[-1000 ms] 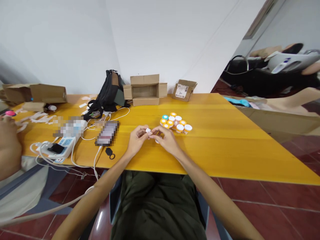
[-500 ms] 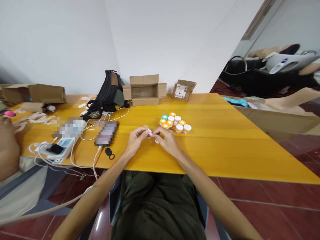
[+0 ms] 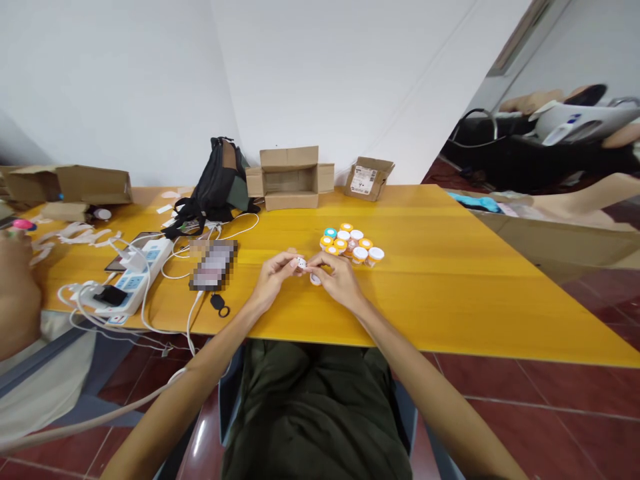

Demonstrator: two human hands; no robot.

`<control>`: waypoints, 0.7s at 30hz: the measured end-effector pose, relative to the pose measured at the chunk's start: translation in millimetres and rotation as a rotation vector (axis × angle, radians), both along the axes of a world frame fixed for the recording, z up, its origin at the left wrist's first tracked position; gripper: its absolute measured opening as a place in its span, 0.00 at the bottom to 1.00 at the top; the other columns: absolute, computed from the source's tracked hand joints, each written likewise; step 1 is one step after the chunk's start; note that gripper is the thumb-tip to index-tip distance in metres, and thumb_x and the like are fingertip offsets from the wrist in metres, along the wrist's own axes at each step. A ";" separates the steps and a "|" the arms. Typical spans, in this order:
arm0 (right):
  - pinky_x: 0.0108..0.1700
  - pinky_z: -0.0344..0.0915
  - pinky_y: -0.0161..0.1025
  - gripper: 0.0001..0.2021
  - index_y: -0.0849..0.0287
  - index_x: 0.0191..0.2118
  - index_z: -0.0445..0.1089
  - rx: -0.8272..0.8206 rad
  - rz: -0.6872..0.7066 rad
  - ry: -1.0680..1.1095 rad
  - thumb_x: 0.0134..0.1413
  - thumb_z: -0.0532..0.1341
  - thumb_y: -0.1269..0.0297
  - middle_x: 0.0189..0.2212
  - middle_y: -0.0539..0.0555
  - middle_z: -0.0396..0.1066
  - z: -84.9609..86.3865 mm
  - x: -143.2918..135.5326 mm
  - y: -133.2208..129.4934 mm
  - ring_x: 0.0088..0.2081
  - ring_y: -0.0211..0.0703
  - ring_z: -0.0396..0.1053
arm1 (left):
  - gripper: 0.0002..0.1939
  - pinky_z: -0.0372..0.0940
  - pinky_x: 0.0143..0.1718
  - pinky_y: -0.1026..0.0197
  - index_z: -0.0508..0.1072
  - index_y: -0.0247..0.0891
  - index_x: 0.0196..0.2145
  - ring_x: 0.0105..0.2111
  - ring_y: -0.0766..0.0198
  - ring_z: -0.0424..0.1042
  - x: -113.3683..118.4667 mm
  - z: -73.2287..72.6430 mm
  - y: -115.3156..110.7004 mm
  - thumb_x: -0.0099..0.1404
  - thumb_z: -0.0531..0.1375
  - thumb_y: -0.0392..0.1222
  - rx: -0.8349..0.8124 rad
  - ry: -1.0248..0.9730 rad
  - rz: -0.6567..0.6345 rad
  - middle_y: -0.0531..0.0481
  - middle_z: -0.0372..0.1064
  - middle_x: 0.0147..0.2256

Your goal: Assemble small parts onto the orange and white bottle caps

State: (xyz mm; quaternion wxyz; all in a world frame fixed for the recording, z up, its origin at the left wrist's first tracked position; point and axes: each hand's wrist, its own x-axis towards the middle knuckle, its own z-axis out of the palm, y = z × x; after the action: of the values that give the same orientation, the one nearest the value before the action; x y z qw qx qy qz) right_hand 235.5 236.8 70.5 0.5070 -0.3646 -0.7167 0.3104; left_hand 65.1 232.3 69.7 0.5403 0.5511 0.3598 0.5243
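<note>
Near the table's front edge, my left hand (image 3: 274,280) pinches a small white piece with dark specks (image 3: 301,263). Close on its right, my right hand (image 3: 336,277) has thumb and forefinger pressed together at that piece's right side; what its fingertips hold is too small to name. A white round lid (image 3: 315,280) shows on the table just under the right fingers, partly hidden by them. Behind my right hand stands a group of several small jars with orange and white lids (image 3: 360,255), one with a teal lid (image 3: 330,233).
An open cardboard box (image 3: 291,200) and a smaller one (image 3: 364,181) stand by the wall, beside a black backpack (image 3: 213,183). A phone (image 3: 214,265), cables and a power strip (image 3: 135,287) lie left. Another person's arm (image 3: 17,300) reaches in at far left.
The speckled white piece shows more clearly between my fingers, and more of the lid under my right hand is visible. My hands have barely moved.
</note>
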 end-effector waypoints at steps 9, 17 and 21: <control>0.35 0.69 0.41 0.10 0.54 0.25 0.71 -0.039 0.009 -0.006 0.57 0.62 0.61 0.24 0.50 0.75 -2.3 0.3 2.1 0.28 0.43 0.72 | 0.17 0.70 0.38 0.59 0.79 0.39 0.34 0.31 0.64 0.73 -0.6 -0.4 0.1 0.57 0.68 0.57 0.026 0.018 0.012 0.50 0.76 0.32; 0.42 0.73 0.41 0.10 0.53 0.45 0.74 0.028 0.027 0.017 0.58 0.63 0.63 0.35 0.51 0.80 -12.8 -6.2 3.3 0.36 0.44 0.77 | 0.16 0.69 0.36 0.62 0.78 0.38 0.31 0.29 0.66 0.71 1.8 2.6 0.4 0.55 0.69 0.55 0.079 0.070 0.087 0.52 0.75 0.30; 0.43 0.72 0.42 0.13 0.49 0.48 0.76 0.131 0.025 -0.100 0.62 0.59 0.65 0.38 0.52 0.81 -12.8 -4.6 0.7 0.37 0.45 0.77 | 0.15 0.68 0.35 0.62 0.78 0.37 0.31 0.28 0.66 0.70 2.6 2.9 0.0 0.56 0.69 0.53 0.090 0.090 0.076 0.52 0.75 0.28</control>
State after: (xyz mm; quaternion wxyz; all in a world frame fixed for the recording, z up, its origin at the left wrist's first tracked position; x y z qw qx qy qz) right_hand 230.9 237.5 57.7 0.4896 -0.3365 -0.7644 0.2507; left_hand 67.7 232.3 72.6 0.4781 0.5835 0.3805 0.5349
